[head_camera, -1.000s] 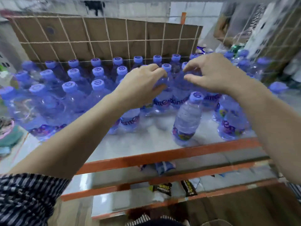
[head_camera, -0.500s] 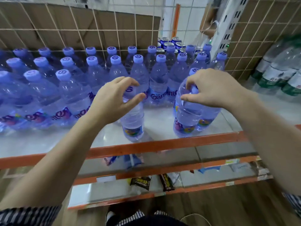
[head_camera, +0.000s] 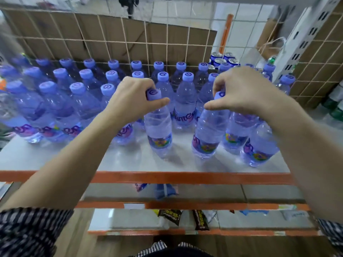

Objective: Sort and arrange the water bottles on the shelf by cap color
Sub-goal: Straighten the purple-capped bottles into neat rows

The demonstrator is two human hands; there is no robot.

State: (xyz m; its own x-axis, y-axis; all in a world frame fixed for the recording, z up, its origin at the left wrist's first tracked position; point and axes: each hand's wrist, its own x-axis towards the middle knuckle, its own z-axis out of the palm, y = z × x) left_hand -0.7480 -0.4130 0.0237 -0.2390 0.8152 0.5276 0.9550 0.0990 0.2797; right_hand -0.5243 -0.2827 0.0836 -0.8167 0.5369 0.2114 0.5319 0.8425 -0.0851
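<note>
Several rows of clear water bottles with purple caps (head_camera: 111, 76) stand on a white shelf (head_camera: 130, 162) edged in orange. My left hand (head_camera: 133, 101) grips the neck and cap of one bottle (head_camera: 159, 132) standing upright near the shelf's front. My right hand (head_camera: 241, 91) is closed over the cap of another bottle (head_camera: 209, 134) just to the right, which leans slightly. Two more bottles (head_camera: 259, 143) stand beside it under my right wrist.
A wire grid with brown cardboard (head_camera: 111, 39) backs the shelf. Blue cans (head_camera: 221, 59) sit at the back right beside a white perforated upright (head_camera: 300, 39). Green-labelled bottles (head_camera: 334, 106) are on the far right. Lower shelves (head_camera: 185, 217) hold snack packets (head_camera: 170, 215).
The view has shifted, bringing the shelf more centred. Both hands stay on the same two bottle caps, and the two front bottles sit a little nearer each other by the front edge.
</note>
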